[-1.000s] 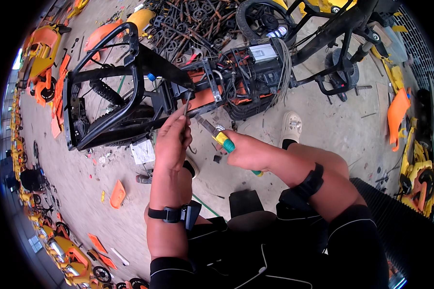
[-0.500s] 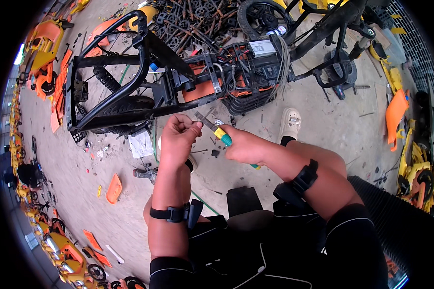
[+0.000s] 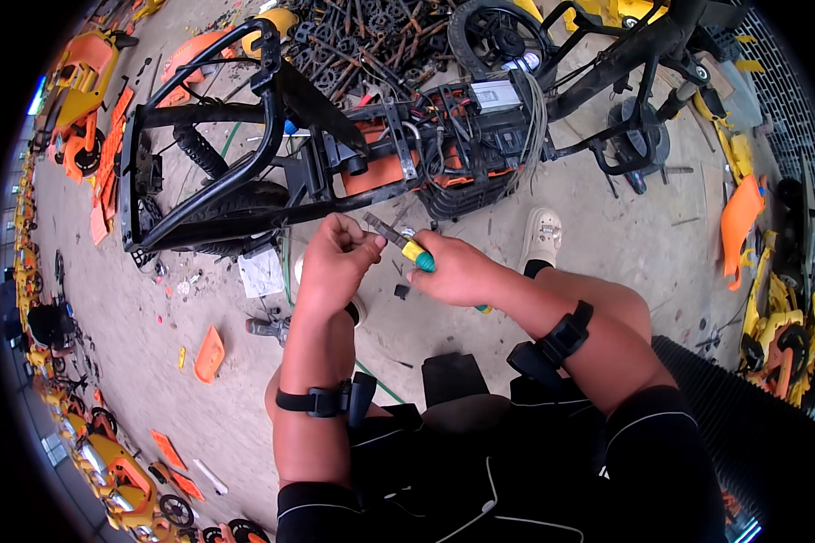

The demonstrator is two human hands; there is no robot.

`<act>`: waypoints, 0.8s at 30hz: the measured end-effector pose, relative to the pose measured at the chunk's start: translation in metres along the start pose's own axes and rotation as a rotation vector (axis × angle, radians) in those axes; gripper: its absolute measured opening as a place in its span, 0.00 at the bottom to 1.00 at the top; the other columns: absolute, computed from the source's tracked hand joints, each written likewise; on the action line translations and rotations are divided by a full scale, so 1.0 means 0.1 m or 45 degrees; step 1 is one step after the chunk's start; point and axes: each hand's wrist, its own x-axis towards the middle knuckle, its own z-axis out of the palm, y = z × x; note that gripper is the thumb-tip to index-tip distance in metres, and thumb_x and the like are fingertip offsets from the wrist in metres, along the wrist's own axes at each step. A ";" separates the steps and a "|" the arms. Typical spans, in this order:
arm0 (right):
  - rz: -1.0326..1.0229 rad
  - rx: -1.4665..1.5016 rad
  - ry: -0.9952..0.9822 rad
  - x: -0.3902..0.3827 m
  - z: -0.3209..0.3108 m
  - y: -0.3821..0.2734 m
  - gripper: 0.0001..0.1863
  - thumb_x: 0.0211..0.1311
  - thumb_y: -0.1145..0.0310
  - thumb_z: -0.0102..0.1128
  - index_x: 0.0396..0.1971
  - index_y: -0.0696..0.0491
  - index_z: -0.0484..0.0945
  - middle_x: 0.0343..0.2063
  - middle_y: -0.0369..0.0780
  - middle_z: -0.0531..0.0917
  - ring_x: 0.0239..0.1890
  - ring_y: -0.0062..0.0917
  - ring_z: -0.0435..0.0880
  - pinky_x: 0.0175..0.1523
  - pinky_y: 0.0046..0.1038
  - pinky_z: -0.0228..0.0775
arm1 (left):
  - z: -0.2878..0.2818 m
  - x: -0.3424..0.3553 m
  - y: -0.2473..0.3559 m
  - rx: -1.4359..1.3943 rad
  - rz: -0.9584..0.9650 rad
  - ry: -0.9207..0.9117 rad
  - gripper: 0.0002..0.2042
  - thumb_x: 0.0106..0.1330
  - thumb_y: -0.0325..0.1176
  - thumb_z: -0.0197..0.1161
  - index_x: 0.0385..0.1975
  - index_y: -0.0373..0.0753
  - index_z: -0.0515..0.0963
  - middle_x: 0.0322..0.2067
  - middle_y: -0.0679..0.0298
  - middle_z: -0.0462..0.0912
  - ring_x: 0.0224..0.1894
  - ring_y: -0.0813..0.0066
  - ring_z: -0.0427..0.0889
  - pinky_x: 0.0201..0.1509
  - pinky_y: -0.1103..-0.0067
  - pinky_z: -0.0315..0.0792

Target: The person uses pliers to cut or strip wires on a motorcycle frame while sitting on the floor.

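Evidently, in the head view, both bare hands meet just in front of a black vehicle frame that stretches across the upper part of the scene. The right hand is wrapped around the yellow and green handle of a hand tool, whose metal end points up and to the left. That end lies close to the thumb of the left hand; whether they touch, I cannot tell. The left hand's fingers are curled in with the thumb drawn near them, and I cannot tell whether they pinch anything small. The tool sits between the two hands, below the frame's lower rail.

Inside the frame lie an orange panel, a silver box and a bundle of grey cables hanging over the side. Beyond it are a heap of dark, rusty metal parts and a black wheel. On the concrete floor, a white sheet rests left of the left hand, with an orange shell piece nearer the wearer. A light shoe stands beyond the right forearm, which, like the left, wears a black strap.
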 end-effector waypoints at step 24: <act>-0.149 0.727 -0.332 -0.05 -0.16 -0.24 0.06 0.62 0.77 0.56 0.39 0.60 0.74 0.25 0.38 0.80 0.26 0.23 0.81 0.33 0.29 0.75 | -0.30 0.10 0.39 -0.969 -0.129 -0.938 0.30 0.67 0.21 0.59 0.70 0.28 0.61 0.68 0.54 0.71 0.16 0.93 0.65 0.16 0.92 0.56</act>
